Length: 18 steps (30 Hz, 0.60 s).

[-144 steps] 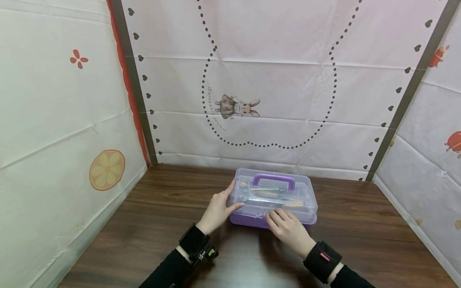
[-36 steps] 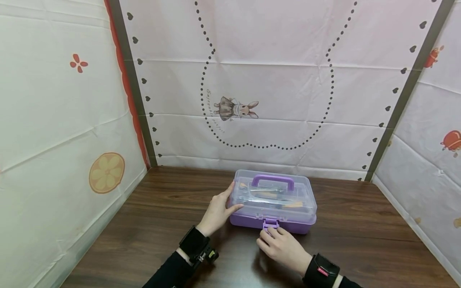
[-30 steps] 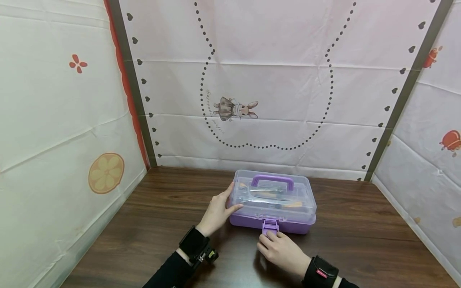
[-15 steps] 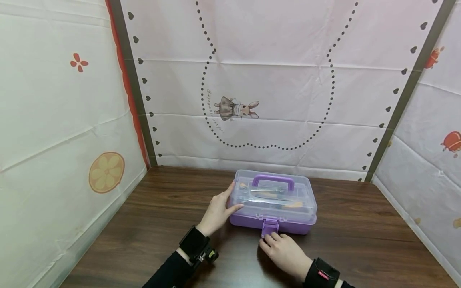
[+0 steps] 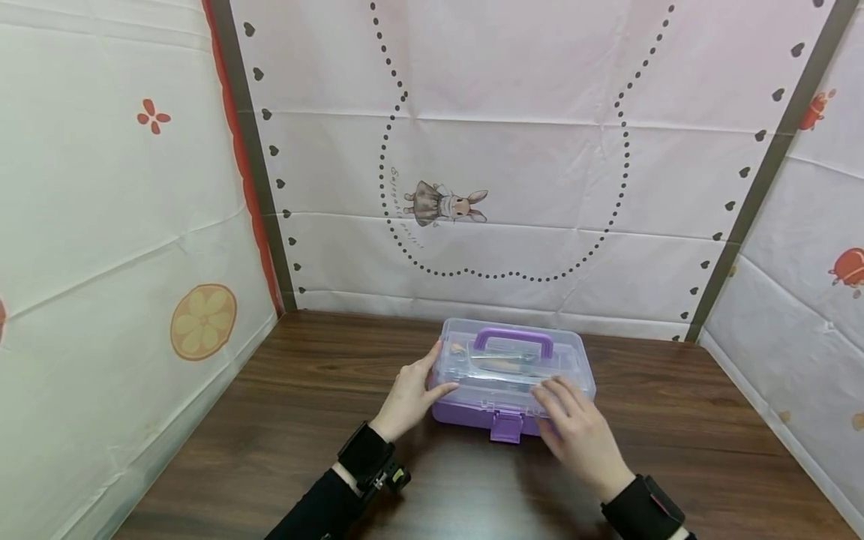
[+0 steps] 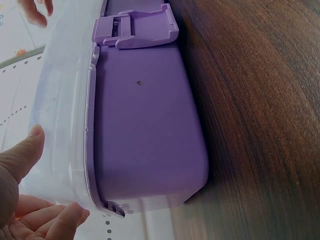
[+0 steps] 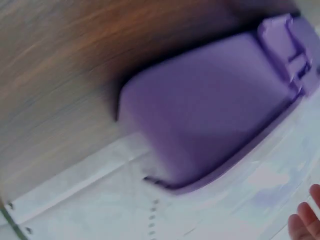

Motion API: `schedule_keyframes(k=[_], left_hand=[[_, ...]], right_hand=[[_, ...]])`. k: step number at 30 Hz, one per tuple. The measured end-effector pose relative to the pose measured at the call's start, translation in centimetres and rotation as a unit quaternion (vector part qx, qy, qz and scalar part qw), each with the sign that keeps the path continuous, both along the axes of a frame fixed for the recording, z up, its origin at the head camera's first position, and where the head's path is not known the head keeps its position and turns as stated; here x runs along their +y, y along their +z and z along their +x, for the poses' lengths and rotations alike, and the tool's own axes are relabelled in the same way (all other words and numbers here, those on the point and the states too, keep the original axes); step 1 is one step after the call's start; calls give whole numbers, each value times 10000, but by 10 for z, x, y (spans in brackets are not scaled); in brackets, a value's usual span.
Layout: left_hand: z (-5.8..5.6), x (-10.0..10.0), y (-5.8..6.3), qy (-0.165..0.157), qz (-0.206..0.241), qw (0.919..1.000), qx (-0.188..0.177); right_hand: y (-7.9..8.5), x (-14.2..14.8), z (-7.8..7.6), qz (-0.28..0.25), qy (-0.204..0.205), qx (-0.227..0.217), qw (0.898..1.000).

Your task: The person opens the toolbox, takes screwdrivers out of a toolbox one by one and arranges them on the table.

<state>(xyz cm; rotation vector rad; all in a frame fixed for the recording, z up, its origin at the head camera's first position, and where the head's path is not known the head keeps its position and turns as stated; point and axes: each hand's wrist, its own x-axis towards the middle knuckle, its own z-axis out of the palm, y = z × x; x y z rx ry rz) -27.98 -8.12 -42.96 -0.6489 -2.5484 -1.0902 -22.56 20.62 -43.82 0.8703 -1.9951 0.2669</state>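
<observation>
A purple storage box (image 5: 466, 415) with a clear lid (image 5: 482, 390) and a purple handle (image 5: 514, 334) stands on the table. Its front latch (image 5: 506, 426) is flipped down, with the lid resting on the base. My left hand (image 5: 408, 397) holds the lid's left end, thumb at the front and fingers along the side. In the left wrist view, the fingers (image 6: 50, 217) bend at the lid's corner. My right hand (image 5: 580, 431) is over the lid's front right part, fingers spread and slightly bent. Several slim items (image 5: 502, 358) show blurrily through the lid.
The dark wooden table (image 5: 324, 390) extends around the box. A white cloth wall (image 5: 526, 172) with a rabbit print (image 5: 442, 203) rises behind it. Printed cloth walls also stand at the left (image 5: 94, 225) and right (image 5: 803, 322).
My right hand pulled the latch down, let it go, and moved up and right to the lid's front right part. My left hand stayed at the lid's left end.
</observation>
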Motion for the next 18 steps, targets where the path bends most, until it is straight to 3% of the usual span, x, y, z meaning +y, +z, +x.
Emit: schedule_keyframes(k=[5, 11, 18], left_hand=[[0, 0, -1, -11, -58, 10000, -11], [0, 0, 0, -32, -62, 10000, -4], [0, -1, 0, -32, -77, 10000, 28]], right_hand=[[-1, 18, -4, -686, -408, -443, 9958], [-3, 30, -3, -1355, -892, -1131, 9803], [-6, 33, -3, -1802, -1211, -1458, 9652]])
